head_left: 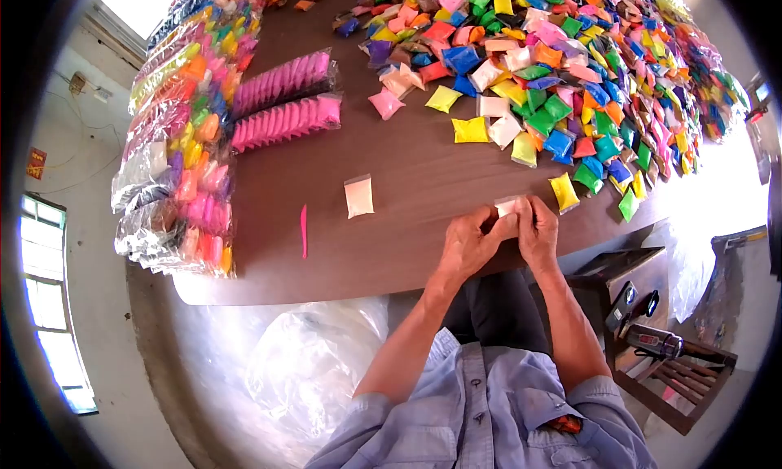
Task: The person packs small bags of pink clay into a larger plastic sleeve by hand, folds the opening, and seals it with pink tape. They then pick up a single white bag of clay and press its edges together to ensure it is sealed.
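My left hand (472, 239) and my right hand (538, 229) meet at the table's near edge. Between them they pinch a small pale packet (508, 207), its clear top edge showing above my fingers. Part of the packet is hidden behind the fingers. To the left, a pale peach packet (358, 197) lies flat on the brown table (423, 168). Farther left rests a thin pink plastic stick (305, 231). Just beyond my right hand is a yellow packet (564, 191).
A large heap of colourful packets (538, 103) spreads over the table's back right. Bagged rows of pink packets (285, 123) and stacked mixed bags (183, 143) line the left. Clear plastic sheeting (309, 363) lies below the edge. A wooden stool (676, 387) holds a bottle (653, 339) at right.
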Available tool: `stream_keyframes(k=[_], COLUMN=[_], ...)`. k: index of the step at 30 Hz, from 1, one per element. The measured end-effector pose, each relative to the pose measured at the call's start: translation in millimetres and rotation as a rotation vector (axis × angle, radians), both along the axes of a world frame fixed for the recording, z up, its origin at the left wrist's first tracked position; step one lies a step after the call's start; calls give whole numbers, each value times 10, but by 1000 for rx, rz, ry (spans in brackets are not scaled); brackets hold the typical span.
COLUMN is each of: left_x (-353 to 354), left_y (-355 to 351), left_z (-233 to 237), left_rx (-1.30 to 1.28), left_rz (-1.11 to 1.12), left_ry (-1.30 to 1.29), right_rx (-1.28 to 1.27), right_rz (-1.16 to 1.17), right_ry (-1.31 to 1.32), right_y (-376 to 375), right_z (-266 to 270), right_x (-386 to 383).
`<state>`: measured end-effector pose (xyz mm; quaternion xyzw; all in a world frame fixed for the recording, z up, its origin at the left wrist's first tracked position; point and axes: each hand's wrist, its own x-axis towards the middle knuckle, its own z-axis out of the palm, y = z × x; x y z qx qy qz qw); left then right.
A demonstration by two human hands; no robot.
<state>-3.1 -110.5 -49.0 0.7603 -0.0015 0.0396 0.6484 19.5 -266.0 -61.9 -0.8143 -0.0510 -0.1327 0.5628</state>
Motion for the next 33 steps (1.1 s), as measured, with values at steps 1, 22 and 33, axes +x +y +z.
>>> stream_keyframes(k=[1, 22, 33], left_x=[5, -22, -66], left_y=[2, 31, -47], left_z=[-10, 6, 216], left_rx=[73, 140, 166], left_rz=[7, -29, -123], left_ry=[-51, 27, 169], right_rx=[-3, 159, 121], right_rz=[3, 80, 15], right_ry=[1, 106, -19], right_y=[4, -9, -18], right_z=[11, 34, -109], right_x=[-2, -32, 15])
